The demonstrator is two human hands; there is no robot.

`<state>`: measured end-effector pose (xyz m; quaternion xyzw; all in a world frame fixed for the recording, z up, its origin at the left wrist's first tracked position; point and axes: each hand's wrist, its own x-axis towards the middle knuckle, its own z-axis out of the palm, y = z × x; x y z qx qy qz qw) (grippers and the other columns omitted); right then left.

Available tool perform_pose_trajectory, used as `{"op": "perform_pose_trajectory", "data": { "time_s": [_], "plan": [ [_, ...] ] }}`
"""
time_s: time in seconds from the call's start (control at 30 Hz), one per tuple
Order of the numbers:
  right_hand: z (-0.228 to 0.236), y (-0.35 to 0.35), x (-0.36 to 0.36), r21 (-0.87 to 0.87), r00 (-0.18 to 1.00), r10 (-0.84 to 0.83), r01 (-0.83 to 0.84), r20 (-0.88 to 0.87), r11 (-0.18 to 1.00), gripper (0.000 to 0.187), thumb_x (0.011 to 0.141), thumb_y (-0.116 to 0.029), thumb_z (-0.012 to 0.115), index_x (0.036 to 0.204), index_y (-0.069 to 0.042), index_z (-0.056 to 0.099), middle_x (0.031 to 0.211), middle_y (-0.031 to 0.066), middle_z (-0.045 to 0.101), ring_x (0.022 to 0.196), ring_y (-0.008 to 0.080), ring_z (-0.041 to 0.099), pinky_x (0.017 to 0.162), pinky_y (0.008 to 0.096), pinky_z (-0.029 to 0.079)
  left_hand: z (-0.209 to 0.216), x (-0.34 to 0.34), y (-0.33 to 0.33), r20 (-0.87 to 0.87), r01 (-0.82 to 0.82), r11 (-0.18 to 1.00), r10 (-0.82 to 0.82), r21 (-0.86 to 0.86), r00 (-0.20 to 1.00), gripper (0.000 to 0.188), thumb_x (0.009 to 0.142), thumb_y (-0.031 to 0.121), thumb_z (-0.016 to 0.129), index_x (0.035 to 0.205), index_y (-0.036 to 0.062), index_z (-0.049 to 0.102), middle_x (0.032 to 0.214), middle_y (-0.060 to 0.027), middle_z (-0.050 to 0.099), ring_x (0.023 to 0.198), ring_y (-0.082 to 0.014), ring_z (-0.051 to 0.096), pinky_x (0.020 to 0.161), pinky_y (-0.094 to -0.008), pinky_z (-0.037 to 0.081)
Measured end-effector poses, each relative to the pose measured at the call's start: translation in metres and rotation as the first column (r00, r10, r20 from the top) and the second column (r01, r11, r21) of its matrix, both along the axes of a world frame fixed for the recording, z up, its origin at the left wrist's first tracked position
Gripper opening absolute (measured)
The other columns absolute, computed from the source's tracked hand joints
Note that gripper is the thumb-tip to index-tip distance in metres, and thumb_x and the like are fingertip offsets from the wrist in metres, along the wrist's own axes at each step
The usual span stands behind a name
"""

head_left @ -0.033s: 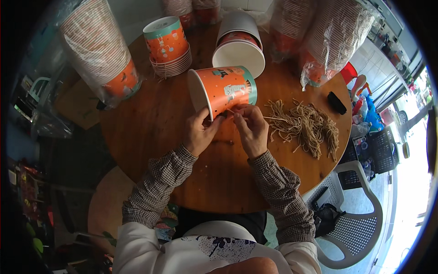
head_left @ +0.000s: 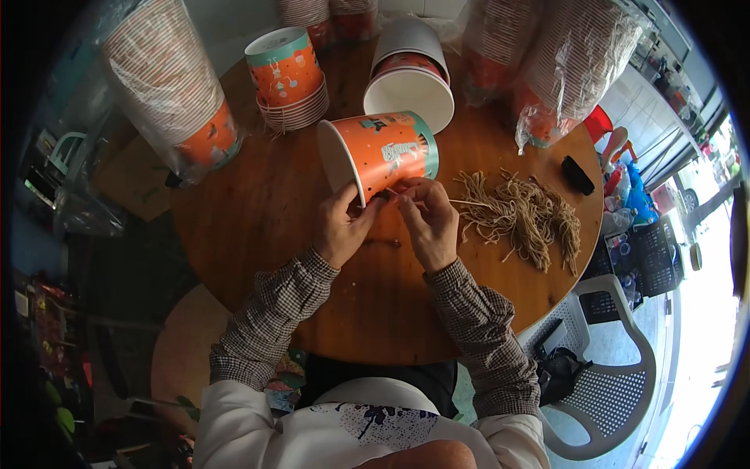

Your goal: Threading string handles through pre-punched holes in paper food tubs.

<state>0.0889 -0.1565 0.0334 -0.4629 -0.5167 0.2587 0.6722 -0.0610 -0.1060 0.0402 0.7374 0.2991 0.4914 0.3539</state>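
Observation:
An orange paper bucket (head_left: 382,156) with a teal band and printed figures lies on its side, its white-rimmed mouth facing left. My left hand (head_left: 342,227) closes on its lower rim, thumb and fingers gripping the edge. A small dark thing shows at the left fingertips, too small to name. Close beside it, my right hand (head_left: 429,219) pinches a thin pale cord (head_left: 466,203) against the bucket's lower side. That cord trails right toward a tangled heap of beige cords (head_left: 525,217) on the table. The fingers partly hide where cord and bucket meet.
The round wooden table (head_left: 258,211) bears upturned nested buckets (head_left: 287,74), white-mouthed buckets lying down (head_left: 408,94), and tall plastic-wrapped stacks (head_left: 168,78) at left and right (head_left: 578,59). A black object (head_left: 577,176) lies near the right edge. A grey chair (head_left: 609,391) stands at right.
The bucket has turned slightly and shifted a little left, its printed figures sitting lower. The right fingertips have moved slightly left; the left hand keeps its hold.

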Motion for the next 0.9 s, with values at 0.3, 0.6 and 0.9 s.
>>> {"op": "perform_pose_trajectory", "data": {
  "time_s": [0.3, 0.6, 0.9],
  "plan": [
    [0.016, -0.01, -0.011, -0.003, 0.997, 0.023, -0.023, 0.078, 1.0, 0.009, 0.084, -0.002, 0.065, 0.091, 0.002, 0.061, 0.113, 0.0122, 0.056, 0.087, 0.0174, 0.066, 0.075, 0.028, 0.055, -0.003, 0.001, -0.001, -0.005, -0.016, 0.99, 0.017, 0.139, 1.0, 0.032, 0.085, 0.005, 0.067, 0.115, 0.0004, 0.058, 0.097, -0.0143, 0.067, 0.079, -0.0182, 0.07, 0.066, -0.03, 0.057],
    [0.022, -0.014, -0.014, 0.025, 0.981, -0.019, 0.014, 0.193, 1.0, 0.011, 0.081, -0.001, 0.065, 0.091, 0.002, 0.061, 0.109, 0.0136, 0.056, 0.086, 0.0204, 0.066, 0.076, 0.0294, 0.055, -0.004, 0.003, -0.002, -0.03, -0.03, 0.976, 0.037, 0.214, 0.999, 0.028, 0.085, 0.001, 0.064, 0.112, -0.0008, 0.057, 0.098, -0.0163, 0.067, 0.083, -0.0228, 0.07, 0.067, -0.0316, 0.058],
    [0.02, -0.013, -0.014, 0.005, 0.977, -0.031, 0.031, 0.21, 1.0, 0.012, 0.079, 0.0, 0.067, 0.09, 0.001, 0.062, 0.105, 0.0132, 0.055, 0.089, 0.0217, 0.063, 0.075, 0.0299, 0.054, -0.003, 0.003, -0.007, -0.051, 0.022, 0.996, -0.017, 0.092, 0.999, 0.032, 0.088, -0.001, 0.06, 0.12, -0.0038, 0.055, 0.107, -0.013, 0.065, 0.094, -0.018, 0.066, 0.079, -0.0295, 0.055]
  ]
}}
